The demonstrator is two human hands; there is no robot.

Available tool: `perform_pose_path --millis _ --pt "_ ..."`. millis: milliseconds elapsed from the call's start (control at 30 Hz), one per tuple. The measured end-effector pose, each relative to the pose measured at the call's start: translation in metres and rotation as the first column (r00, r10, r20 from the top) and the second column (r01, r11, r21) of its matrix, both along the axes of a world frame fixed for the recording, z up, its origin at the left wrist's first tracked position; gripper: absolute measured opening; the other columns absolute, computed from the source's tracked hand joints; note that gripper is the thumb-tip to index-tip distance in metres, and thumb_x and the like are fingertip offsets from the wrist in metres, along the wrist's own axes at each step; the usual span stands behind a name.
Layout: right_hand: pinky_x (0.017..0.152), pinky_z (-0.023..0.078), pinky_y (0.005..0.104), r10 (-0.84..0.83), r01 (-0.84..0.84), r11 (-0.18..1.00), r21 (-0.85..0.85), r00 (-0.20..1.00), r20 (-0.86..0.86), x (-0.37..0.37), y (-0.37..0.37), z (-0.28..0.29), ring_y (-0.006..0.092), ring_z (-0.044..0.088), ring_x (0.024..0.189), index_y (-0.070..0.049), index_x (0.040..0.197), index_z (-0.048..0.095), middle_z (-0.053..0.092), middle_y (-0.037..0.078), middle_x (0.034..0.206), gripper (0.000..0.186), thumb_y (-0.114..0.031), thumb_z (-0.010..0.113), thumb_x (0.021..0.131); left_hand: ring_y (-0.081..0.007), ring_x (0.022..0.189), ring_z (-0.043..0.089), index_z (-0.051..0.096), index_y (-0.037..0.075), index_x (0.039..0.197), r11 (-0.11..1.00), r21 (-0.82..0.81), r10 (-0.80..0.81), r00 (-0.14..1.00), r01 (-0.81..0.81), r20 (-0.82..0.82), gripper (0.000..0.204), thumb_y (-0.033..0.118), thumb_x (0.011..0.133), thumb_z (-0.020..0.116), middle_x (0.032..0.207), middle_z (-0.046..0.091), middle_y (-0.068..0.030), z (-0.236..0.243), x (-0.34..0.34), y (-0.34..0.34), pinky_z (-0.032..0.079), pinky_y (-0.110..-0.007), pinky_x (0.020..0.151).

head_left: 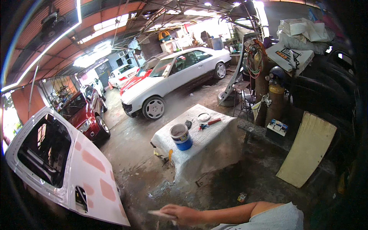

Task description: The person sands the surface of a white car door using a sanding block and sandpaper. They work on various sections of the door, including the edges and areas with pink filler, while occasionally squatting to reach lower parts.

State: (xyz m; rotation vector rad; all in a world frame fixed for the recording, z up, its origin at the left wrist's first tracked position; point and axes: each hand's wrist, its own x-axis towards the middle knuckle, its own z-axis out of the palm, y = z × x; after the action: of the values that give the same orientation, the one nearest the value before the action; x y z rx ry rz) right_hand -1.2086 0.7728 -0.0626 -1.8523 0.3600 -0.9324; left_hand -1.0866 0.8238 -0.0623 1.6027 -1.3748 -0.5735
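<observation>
My right hand (183, 214) is at the bottom, its arm reaching in from the lower right. Its fingers are closed round a pale, flat, thin piece (159, 213) whose kind I cannot make out. To the left of that hand, and apart from it, stands a white car door (100, 205) with pinkish patches on its panel and a dark window opening. My left hand is out of the picture.
A sheet-covered table (209, 142) bears an open blue can (183, 143), a round lid (204, 117) and a red-handled tool (214, 121). Behind it stands a white car (172, 78). At the right are a car battery (276, 128), a leaning yellowish board (306, 149) and gas cylinders (275, 99).
</observation>
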Motion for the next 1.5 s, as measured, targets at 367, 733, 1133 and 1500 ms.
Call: perform_pose_path --millis 367,733,1133,1500 --pt "0.094 0.051 0.0455 -0.154 0.129 0.974 -0.184 0.980 -0.128 -0.009 0.041 0.049 0.0382 0.059 0.116 -0.002 0.132 0.056 0.059 0.018 0.129 0.039 -0.015 0.058 0.096 -0.0280 0.137 0.038 0.028 0.002 0.150 1.000 0.016 0.004 1.000 -0.004 0.015 0.058 0.034 0.105 0.048 0.149 0.038 -0.0149 0.001 -0.008 0.005 0.030 -0.038 0.116" --pt "0.092 0.052 0.0454 -0.265 0.261 0.964 0.050 0.961 0.082 0.010 0.046 0.005 0.0387 0.062 0.111 -0.001 0.127 0.060 0.064 0.021 0.120 0.032 -0.015 0.058 0.098 -0.0276 0.133 0.043 0.034 0.001 0.147 0.998 0.024 0.052 0.998 -0.052 0.018 0.055 0.036 0.106 0.047 0.146 0.043 -0.0143 0.000 -0.010 0.019 0.033 -0.038 0.115" --pt "0.095 0.053 0.0423 -0.258 0.260 0.965 -0.019 0.963 0.073 0.009 0.050 0.019 0.0373 0.067 0.109 0.001 0.128 0.062 0.068 0.020 0.120 0.034 -0.006 0.062 0.095 -0.0272 0.129 0.049 0.041 0.001 0.144 0.935 0.093 0.350 0.931 -0.341 -0.101 0.053 0.039 0.108 0.045 0.142 0.048 -0.0136 -0.029 0.008 0.094 0.036 -0.038 0.113" --pt "0.090 0.054 0.0403 -0.198 0.209 0.972 -0.108 0.975 0.101 0.013 0.065 0.010 0.0367 0.069 0.104 0.002 0.121 0.064 0.068 0.023 0.114 0.031 -0.002 0.064 0.090 -0.0257 0.129 0.046 0.039 -0.002 0.143 0.925 -0.030 0.268 0.706 -0.378 -0.656 0.061 0.047 0.107 0.042 0.139 0.048 -0.0145 -0.035 0.000 0.084 0.036 -0.038 0.109"
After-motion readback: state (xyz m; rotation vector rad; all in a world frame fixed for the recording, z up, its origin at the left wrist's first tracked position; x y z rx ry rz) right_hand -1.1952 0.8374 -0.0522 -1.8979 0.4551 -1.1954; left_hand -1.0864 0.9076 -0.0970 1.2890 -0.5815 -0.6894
